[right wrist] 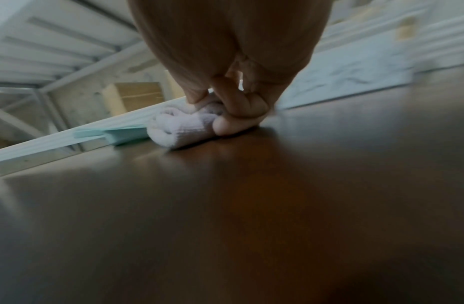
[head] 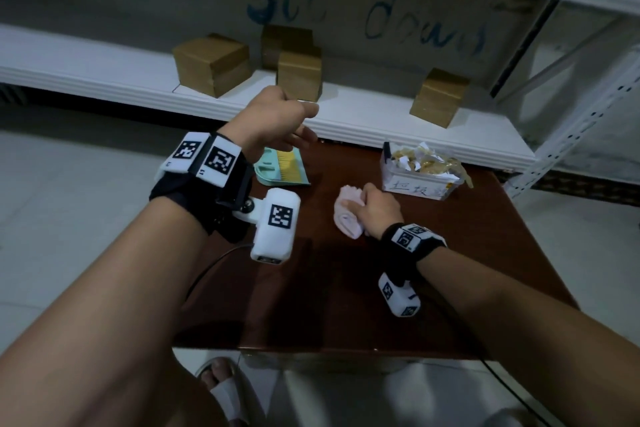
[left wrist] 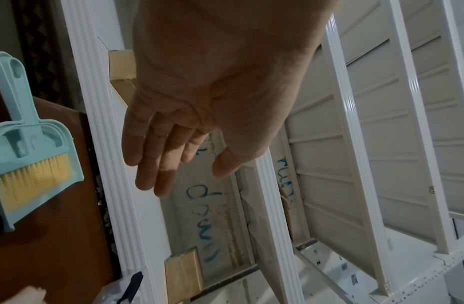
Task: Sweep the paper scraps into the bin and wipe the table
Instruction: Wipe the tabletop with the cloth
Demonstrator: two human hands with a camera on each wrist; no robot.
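My right hand [head: 375, 208] grips a bunched pale pink cloth [head: 346, 215] and presses it on the dark brown table [head: 450, 281], just left of the bin. In the right wrist view the fingers [right wrist: 241, 109] curl round the cloth [right wrist: 178, 129] on the tabletop. The clear bin [head: 420, 184], labelled in front, holds several paper scraps [head: 424, 159] at the table's far right. My left hand [head: 277, 121] hovers empty above the table's far left, fingers [left wrist: 158, 164] relaxed. Below it lies a teal dustpan [head: 280, 172] with a yellow-bristled brush [left wrist: 33, 179] in it.
A white shelf [head: 346, 114] runs just behind the table and carries several cardboard boxes [head: 213, 62]. A white metal rack upright [head: 568, 142] stands at the right. My sandalled foot [head: 225, 388] is on the floor by the table's near edge.
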